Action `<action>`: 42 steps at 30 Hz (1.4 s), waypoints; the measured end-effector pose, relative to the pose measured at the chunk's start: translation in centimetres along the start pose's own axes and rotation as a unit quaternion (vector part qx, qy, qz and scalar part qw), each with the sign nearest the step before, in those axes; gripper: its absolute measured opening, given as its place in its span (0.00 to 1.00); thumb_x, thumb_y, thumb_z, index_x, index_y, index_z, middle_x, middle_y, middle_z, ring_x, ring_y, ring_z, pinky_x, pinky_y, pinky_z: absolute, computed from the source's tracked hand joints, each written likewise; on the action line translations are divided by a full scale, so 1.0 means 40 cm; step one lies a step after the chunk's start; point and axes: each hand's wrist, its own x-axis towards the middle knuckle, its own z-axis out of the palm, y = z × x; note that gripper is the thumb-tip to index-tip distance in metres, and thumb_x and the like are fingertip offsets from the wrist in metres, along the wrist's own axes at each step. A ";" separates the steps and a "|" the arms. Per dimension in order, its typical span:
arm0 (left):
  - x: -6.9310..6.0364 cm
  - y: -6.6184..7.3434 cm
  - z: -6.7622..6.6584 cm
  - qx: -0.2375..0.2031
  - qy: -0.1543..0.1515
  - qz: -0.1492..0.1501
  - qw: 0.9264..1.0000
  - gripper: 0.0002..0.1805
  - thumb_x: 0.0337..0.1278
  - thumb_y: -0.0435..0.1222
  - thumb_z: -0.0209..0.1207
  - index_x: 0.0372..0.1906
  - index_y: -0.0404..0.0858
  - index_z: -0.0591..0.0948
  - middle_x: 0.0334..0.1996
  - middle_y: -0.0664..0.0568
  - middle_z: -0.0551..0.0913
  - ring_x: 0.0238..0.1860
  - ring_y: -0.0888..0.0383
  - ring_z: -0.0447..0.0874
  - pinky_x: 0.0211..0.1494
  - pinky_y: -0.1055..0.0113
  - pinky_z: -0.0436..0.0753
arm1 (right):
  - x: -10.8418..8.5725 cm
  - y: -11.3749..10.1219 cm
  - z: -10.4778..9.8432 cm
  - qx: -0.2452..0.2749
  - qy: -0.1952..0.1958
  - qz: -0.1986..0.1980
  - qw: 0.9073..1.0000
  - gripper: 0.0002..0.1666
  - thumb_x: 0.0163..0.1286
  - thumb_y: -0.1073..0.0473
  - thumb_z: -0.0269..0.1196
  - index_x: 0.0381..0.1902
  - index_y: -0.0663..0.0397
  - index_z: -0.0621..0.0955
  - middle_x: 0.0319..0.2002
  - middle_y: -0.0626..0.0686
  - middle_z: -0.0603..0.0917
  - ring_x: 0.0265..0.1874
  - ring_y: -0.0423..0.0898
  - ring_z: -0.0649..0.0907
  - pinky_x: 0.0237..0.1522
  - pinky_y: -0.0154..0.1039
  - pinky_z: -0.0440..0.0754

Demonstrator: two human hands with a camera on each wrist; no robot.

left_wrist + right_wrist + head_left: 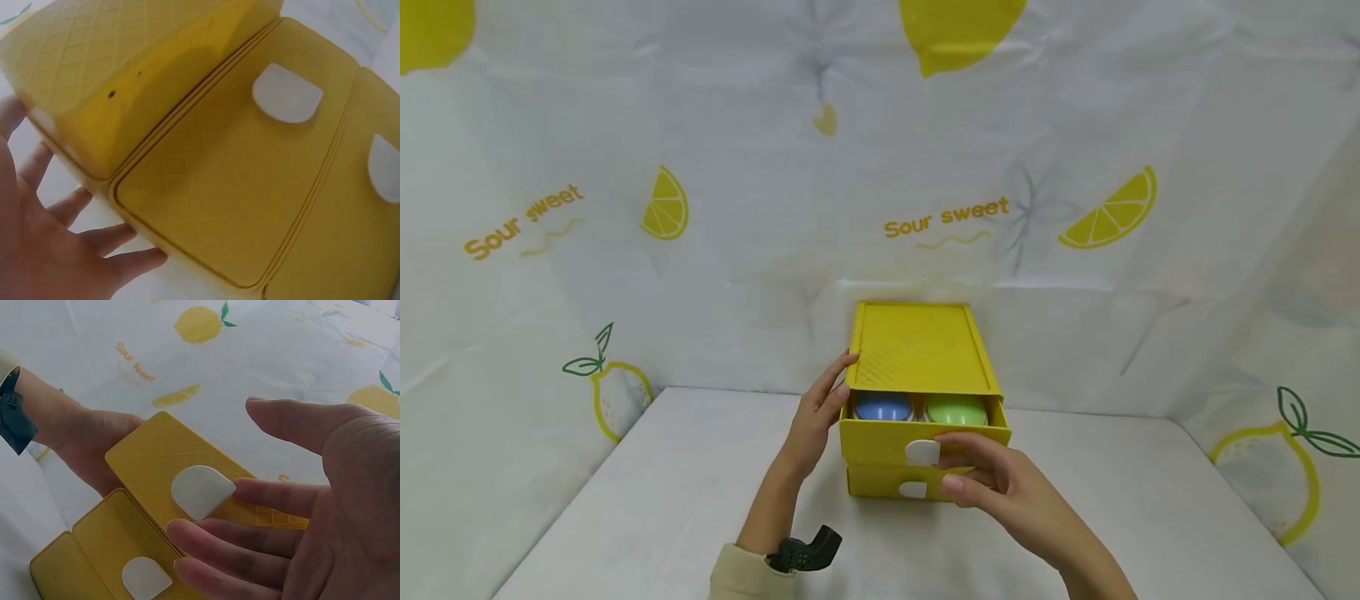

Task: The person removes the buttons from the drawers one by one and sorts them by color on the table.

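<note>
A yellow two-drawer box (925, 346) stands in the head view with its upper drawer (880, 437) pulled partly out. Inside it show a blue round-topped thing (883, 406) and a green one (956, 409); their lower parts are hidden. My left hand (814, 417) rests against the box's left side, fingers spread along the edge in the left wrist view. My right hand (1000, 487) is at the drawer front. In the right wrist view its index fingertip touches the upper white knob (203, 490), while the thumb stands apart from it.
The lower drawer (880, 482) is closed and has its own white knob (913, 490). A white table (700, 483) carries the box. Behind it hangs a white lemon-printed cloth (760, 250), close to the box's back. A black band (808, 550) circles my left wrist.
</note>
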 end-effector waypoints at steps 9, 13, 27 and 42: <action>-0.007 0.007 -0.025 0.004 -0.017 -0.003 1.000 0.27 0.77 0.46 0.46 0.77 0.57 0.63 0.82 0.54 0.51 0.79 0.40 0.59 0.74 0.35 0.66 | -0.001 0.007 0.053 0.019 0.095 0.013 0.995 0.23 0.66 0.57 0.71 0.58 0.54 0.82 0.51 0.62 0.87 0.43 0.40 0.88 0.47 0.33 0.87; -0.009 0.008 -0.027 0.003 -0.017 -0.002 1.000 0.28 0.77 0.45 0.47 0.77 0.57 0.62 0.83 0.54 0.50 0.80 0.39 0.56 0.74 0.35 0.65 | 0.016 0.020 0.118 0.038 0.247 0.001 0.968 0.20 0.55 0.61 0.78 0.47 0.55 0.88 0.41 0.57 0.90 0.36 0.38 0.89 0.41 0.32 0.88; -0.009 0.002 -0.017 -0.011 -0.021 0.000 1.000 0.29 0.76 0.43 0.46 0.78 0.54 0.62 0.83 0.53 0.50 0.79 0.38 0.57 0.74 0.33 0.64 | 0.020 0.013 0.160 0.006 0.371 0.013 0.928 0.08 0.56 0.66 0.76 0.34 0.51 0.92 0.34 0.50 0.92 0.28 0.37 0.87 0.34 0.30 0.87; -0.002 0.001 -0.009 0.004 -0.027 0.018 0.999 0.29 0.77 0.43 0.45 0.79 0.52 0.61 0.83 0.50 0.51 0.78 0.36 0.59 0.73 0.31 0.64 | -0.067 -0.021 0.204 -0.037 0.418 0.007 0.908 0.15 0.46 0.72 0.78 0.28 0.48 0.92 0.26 0.40 0.91 0.23 0.37 0.87 0.28 0.29 0.85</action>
